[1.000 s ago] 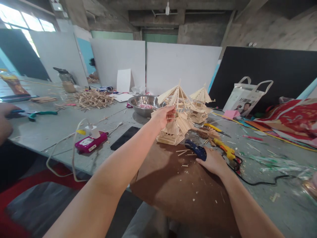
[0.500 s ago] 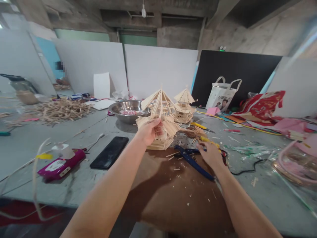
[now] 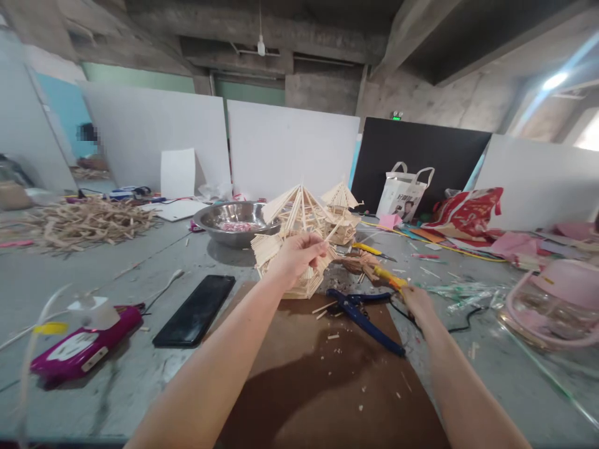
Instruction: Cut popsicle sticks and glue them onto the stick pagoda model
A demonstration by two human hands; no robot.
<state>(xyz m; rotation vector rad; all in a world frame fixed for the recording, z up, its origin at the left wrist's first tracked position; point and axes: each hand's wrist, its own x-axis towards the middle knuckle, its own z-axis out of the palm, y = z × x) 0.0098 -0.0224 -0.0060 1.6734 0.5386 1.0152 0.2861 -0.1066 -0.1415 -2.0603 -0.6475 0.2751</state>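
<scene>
My left hand (image 3: pixel 303 255) is closed in a pinch on a thin wooden stick (image 3: pixel 334 229), in front of a pagoda-like stick model (image 3: pixel 299 212) with a pointed roof. The hand hides part of the model's lower tier. To the right, my right hand (image 3: pixel 418 304) is closed around the near end of a yellow glue gun (image 3: pixel 389 277), whose far end points at a brown bundle (image 3: pixel 358 264). Blue-handled pliers (image 3: pixel 365 315) lie on the brown board (image 3: pixel 327 386) between my arms, with loose stick pieces beside them.
A second stick model (image 3: pixel 340 215) stands behind, near a metal bowl (image 3: pixel 234 224). Left are a phone (image 3: pixel 194 312), a purple power strip (image 3: pixel 87 349) and a stick pile (image 3: pixel 93 224). Yellow-handled cutters (image 3: pixel 367 249), a black cord (image 3: pixel 468 321) and a pink clear container (image 3: pixel 550 305) lie right.
My left hand has left the model's side and now pinches a stick in front of it. My right hand has moved rightward and closed on the glue gun. The view has tilted up slightly.
</scene>
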